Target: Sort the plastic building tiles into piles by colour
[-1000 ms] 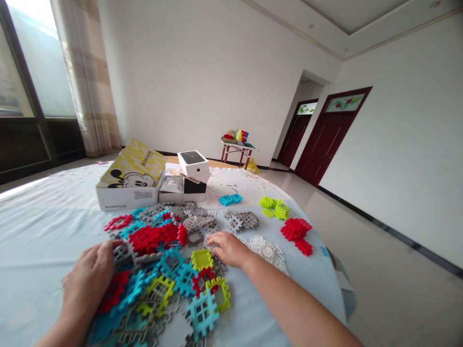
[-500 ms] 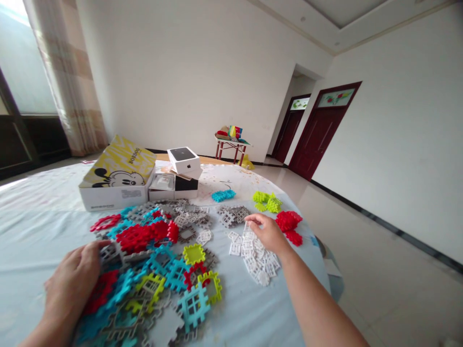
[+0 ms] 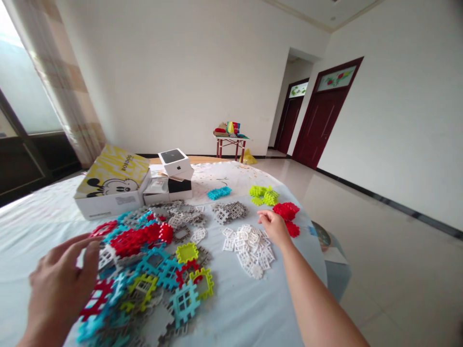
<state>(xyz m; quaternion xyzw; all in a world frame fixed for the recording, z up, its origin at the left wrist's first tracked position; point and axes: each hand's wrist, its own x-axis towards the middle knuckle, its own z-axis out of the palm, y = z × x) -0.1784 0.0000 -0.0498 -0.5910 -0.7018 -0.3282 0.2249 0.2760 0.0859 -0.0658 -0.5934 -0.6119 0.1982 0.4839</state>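
My left hand (image 3: pixel 67 279) hovers over the near left side of a mixed pile of plastic building pieces. Its thumb stands apart from the fingers, and nothing shows between them. Below its fingertips are a light grey window-shaped piece (image 3: pixel 105 257) and a red square piece (image 3: pixel 97 300). My right hand (image 3: pixel 274 226) is above the right edge of a heap of white pieces (image 3: pixel 249 246), its fingers loosely bent with a small gap and no piece visible in them. Red pieces (image 3: pixel 285 210) lie just beyond it, partly hidden by the hand.
Grey pieces (image 3: pixel 229 212), blue pieces (image 3: pixel 219 193) and lime green pieces (image 3: pixel 264 194) lie in separate groups. A yellow and white box (image 3: pixel 112 205) and a white phone box (image 3: pixel 174 161) stand at the back left. The round table's cloth (image 3: pixel 282 299) ends at the right.
My right hand has lifted off the white heap and shifted right, towards the red pieces. My left hand has drawn back from the grey piece, its thumb now spread. The view has shifted slightly.
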